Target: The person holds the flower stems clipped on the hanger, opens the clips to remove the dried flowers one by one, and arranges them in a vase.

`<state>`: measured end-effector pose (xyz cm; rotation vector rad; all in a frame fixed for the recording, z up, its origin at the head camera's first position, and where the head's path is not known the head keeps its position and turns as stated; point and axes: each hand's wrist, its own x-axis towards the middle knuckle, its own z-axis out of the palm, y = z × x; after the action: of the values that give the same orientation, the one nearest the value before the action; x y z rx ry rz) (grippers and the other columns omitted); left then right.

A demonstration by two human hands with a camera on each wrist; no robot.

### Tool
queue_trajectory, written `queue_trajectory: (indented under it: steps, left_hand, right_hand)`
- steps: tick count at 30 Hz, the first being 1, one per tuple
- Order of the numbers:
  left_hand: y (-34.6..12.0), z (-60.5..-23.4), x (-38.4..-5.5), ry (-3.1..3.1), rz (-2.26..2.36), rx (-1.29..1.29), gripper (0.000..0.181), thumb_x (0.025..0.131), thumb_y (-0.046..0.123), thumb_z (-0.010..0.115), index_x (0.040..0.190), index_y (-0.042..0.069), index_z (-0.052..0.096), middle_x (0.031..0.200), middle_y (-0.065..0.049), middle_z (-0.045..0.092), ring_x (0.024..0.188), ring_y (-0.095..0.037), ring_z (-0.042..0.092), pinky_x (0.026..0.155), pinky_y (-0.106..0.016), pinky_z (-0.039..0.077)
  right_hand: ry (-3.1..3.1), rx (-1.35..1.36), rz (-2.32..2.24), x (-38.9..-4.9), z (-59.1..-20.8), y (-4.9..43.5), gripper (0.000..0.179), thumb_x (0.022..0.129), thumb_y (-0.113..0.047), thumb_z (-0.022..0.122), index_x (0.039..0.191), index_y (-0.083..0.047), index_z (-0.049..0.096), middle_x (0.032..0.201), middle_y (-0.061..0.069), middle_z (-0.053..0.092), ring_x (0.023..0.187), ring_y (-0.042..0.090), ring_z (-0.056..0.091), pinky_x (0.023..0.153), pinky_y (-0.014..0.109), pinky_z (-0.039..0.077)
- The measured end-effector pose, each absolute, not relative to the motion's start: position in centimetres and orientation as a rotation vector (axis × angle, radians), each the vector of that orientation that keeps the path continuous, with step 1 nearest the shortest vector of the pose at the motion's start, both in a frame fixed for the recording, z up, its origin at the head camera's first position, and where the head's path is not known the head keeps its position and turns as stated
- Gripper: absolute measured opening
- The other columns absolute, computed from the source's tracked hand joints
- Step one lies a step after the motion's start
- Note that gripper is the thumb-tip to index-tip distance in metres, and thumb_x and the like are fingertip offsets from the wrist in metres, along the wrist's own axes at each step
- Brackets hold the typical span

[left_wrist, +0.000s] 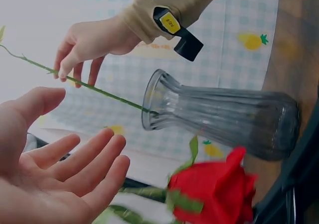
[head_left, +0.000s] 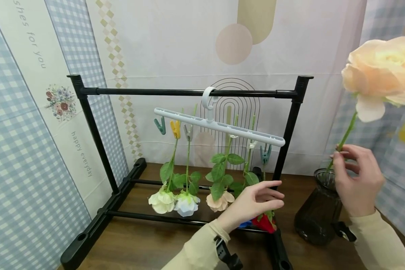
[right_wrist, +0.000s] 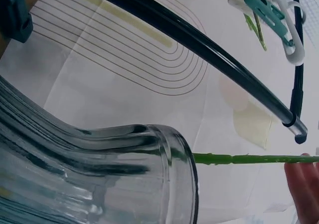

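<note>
My right hand (head_left: 359, 176) pinches the green stem (right_wrist: 239, 159) of a large peach rose (head_left: 384, 75) between thumb and fingers. The bloom stands high at the right edge of the head view. The stem's lower end reaches inside the mouth of a dark glass vase (head_left: 317, 217), as the left wrist view shows. My left hand (head_left: 253, 202) holds nothing; its fingers are extended, palm facing the vase. Close by it, a red rose (left_wrist: 212, 189) hangs head down, partly hidden behind the hand in the head view.
A black rack (head_left: 182, 92) carries a pale hanger (head_left: 219, 125) tilted down to the right. From its clips hang a cream rose (head_left: 162, 202), a white-blue rose (head_left: 187, 204), another peach rose (head_left: 219, 201) and a blue bloom (head_left: 245, 224). A teal clip (head_left: 160, 125) at the left holds no flower.
</note>
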<state>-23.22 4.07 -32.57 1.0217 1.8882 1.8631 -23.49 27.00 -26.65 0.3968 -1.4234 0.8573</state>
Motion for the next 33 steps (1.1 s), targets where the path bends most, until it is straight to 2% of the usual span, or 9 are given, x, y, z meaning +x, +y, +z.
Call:
queue_trajectory:
  steps: [3, 9, 14, 18, 22, 25, 28, 33]
  left_hand:
    - [5.6, -32.6, -23.5, 1.897, 1.855, 1.001, 0.046, 0.088, 0.021, 0.056, 0.128, 0.039, 0.041, 0.122, 0.001, 0.058, 0.105, -0.002, 0.056, 0.086, -0.016, 0.044]
    - [8.7, -33.1, -23.9, 1.971, 1.797, 0.932, 0.052, 0.085, 0.027, 0.060, 0.129, 0.044, 0.035, 0.124, 0.016, 0.051, 0.112, 0.000, 0.051, 0.088, -0.017, 0.043]
    - [10.9, -34.2, -24.4, 2.059, 1.778, 0.842, 0.059, 0.081, 0.032, 0.064, 0.129, 0.047, 0.032, 0.127, 0.020, 0.046, 0.116, -0.001, 0.046, 0.089, -0.021, 0.043]
    - [12.8, -35.3, -24.8, 2.137, 1.772, 0.737, 0.065, 0.079, 0.034, 0.066, 0.129, 0.048, 0.029, 0.131, 0.017, 0.043, 0.119, -0.005, 0.044, 0.089, -0.026, 0.044]
    - [14.4, -35.8, -24.7, 2.186, 1.776, 0.632, 0.071, 0.077, 0.035, 0.068, 0.131, 0.048, 0.025, 0.138, 0.017, 0.035, 0.125, -0.009, 0.039, 0.091, -0.035, 0.043]
    - [15.6, -36.0, -24.6, 2.233, 1.770, 0.579, 0.075, 0.075, 0.036, 0.069, 0.132, 0.049, 0.022, 0.140, 0.018, 0.030, 0.129, -0.012, 0.035, 0.093, -0.041, 0.041]
    - [16.6, -36.3, -24.7, 2.309, 1.763, 0.536, 0.077, 0.074, 0.040, 0.069, 0.132, 0.049, 0.020, 0.141, 0.017, 0.030, 0.130, -0.015, 0.035, 0.093, -0.044, 0.041]
    - [17.9, -37.4, -25.1, 2.403, 1.808, 0.475, 0.075, 0.074, 0.041, 0.069, 0.133, 0.047, 0.023, 0.139, 0.013, 0.035, 0.127, -0.015, 0.039, 0.093, -0.040, 0.042]
  right_hand:
    - [-1.477, 0.332, 0.861, -23.5, -26.8, 27.5, 0.020, 0.078, -0.002, 0.060, 0.093, 0.010, 0.064, 0.094, -0.004, 0.064, 0.082, -0.012, 0.057, 0.067, -0.001, 0.040]
    - [-1.638, 0.205, 0.818, -23.3, -27.2, 28.1, 0.019, 0.079, -0.006, 0.061, 0.096, 0.000, 0.067, 0.091, -0.014, 0.059, 0.077, -0.021, 0.051, 0.066, -0.003, 0.036]
    - [-1.760, 0.129, 0.754, -23.1, -27.7, 28.4, 0.019, 0.080, -0.012, 0.062, 0.095, 0.000, 0.066, 0.088, -0.035, 0.047, 0.075, -0.027, 0.044, 0.065, -0.005, 0.032]
    - [-1.848, 0.105, 0.712, -23.1, -28.2, 28.8, 0.019, 0.080, -0.014, 0.064, 0.093, -0.001, 0.065, 0.086, -0.040, 0.043, 0.073, -0.030, 0.040, 0.061, -0.004, 0.030]
    - [-1.953, 0.092, 0.683, -23.1, -28.6, 29.4, 0.016, 0.081, -0.017, 0.064, 0.092, -0.006, 0.065, 0.083, -0.032, 0.048, 0.071, -0.030, 0.038, 0.056, 0.001, 0.030]
    - [-2.033, 0.089, 0.665, -23.2, -28.9, 29.9, 0.015, 0.082, -0.019, 0.063, 0.092, -0.008, 0.064, 0.082, -0.011, 0.059, 0.069, -0.032, 0.035, 0.054, 0.002, 0.030]
    - [-2.085, 0.103, 0.635, -23.2, -29.2, 30.2, 0.016, 0.082, -0.020, 0.063, 0.091, -0.007, 0.064, 0.082, 0.010, 0.064, 0.068, -0.034, 0.031, 0.052, 0.001, 0.030]
    - [-2.131, 0.092, 0.605, -23.3, -29.7, 30.3, 0.017, 0.082, -0.023, 0.062, 0.088, -0.007, 0.064, 0.081, 0.015, 0.067, 0.062, -0.036, 0.028, 0.046, 0.008, 0.030]
